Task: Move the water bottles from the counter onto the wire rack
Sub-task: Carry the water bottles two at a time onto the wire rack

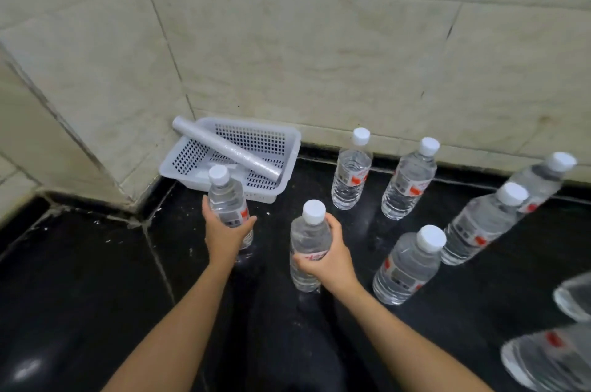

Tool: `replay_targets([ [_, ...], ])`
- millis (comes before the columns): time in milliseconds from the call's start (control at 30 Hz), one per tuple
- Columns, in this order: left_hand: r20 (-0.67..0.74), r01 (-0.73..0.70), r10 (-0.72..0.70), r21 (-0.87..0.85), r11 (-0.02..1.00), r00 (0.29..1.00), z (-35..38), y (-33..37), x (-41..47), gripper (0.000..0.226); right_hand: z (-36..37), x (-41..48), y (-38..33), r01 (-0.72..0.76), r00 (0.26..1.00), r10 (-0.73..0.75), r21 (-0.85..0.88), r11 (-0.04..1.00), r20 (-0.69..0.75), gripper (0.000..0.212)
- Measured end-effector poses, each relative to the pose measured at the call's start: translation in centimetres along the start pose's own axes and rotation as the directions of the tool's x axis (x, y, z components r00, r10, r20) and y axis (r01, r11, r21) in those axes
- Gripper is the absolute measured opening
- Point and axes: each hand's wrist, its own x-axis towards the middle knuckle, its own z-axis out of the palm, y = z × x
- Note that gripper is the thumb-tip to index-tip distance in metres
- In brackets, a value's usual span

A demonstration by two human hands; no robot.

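Clear water bottles with white caps and red-marked labels stand on a black counter (80,279). My left hand (224,231) is wrapped around the middle of one bottle (225,196) at centre left. My right hand (323,260) grips a second bottle (308,238) beside it. Several more bottles stand upright to the right: one (351,171) and another (409,180) near the wall, one (406,267) nearer me, and two (479,225) (540,180) at far right. No wire rack is in view.
A white perforated plastic basket (195,155) sits in the counter's corner against the tiled wall (319,55), with a grey roll (224,148) lying across it. Two more bottles (575,299) (550,359) lie cut off at the lower right edge.
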Motion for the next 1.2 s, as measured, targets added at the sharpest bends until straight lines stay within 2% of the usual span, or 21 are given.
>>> replay_targets([
  [133,0.059,0.033,-0.026,-0.105,0.994,0.998,-0.1,-0.2,1.5,0.089,0.5,0.8,-0.7,-0.017,1.000,0.017,-0.009,1.000,-0.009,0.068],
  [200,0.174,0.020,0.001,-0.119,0.993,0.985,-1.2,-0.6,2.1,0.087,0.8,0.9,-0.8,-0.022,0.999,0.021,-0.009,1.000,-0.044,0.068],
  [300,0.373,0.011,0.022,-0.087,0.996,0.928,-3.3,-1.4,2.3,0.091,1.3,1.0,-0.8,-0.027,0.995,0.027,0.002,1.000,-0.100,0.069],
  [400,0.473,0.011,0.026,-0.076,0.997,0.881,-4.8,-2.5,1.4,0.090,1.8,1.0,-0.9,-0.030,0.992,0.028,-0.016,0.999,-0.122,0.072],
  [700,0.593,0.008,0.049,-0.094,0.996,0.803,-6.0,-4.1,0.0,0.080,3.0,-0.7,-2.1,-0.025,0.989,0.011,-0.092,0.995,-0.149,0.070],
  [833,0.625,0.013,0.047,-0.092,0.996,0.779,-6.1,-4.3,0.0,0.082,3.0,-1.5,-2.0,-0.031,0.976,0.019,-0.056,0.998,-0.217,0.069],
  [1067,0.691,-0.002,0.093,-0.131,0.991,0.717,-5.8,-4.7,-1.9,0.081,2.7,-4.7,0.1,-0.061,0.948,0.049,-0.026,0.998,-0.313,0.080],
  [1200,0.691,-0.045,0.116,-0.120,0.992,0.713,-5.4,-4.6,-4.0,0.076,1.3,-8.7,1.0,-0.079,0.942,0.074,-0.002,0.997,-0.327,0.071],
])
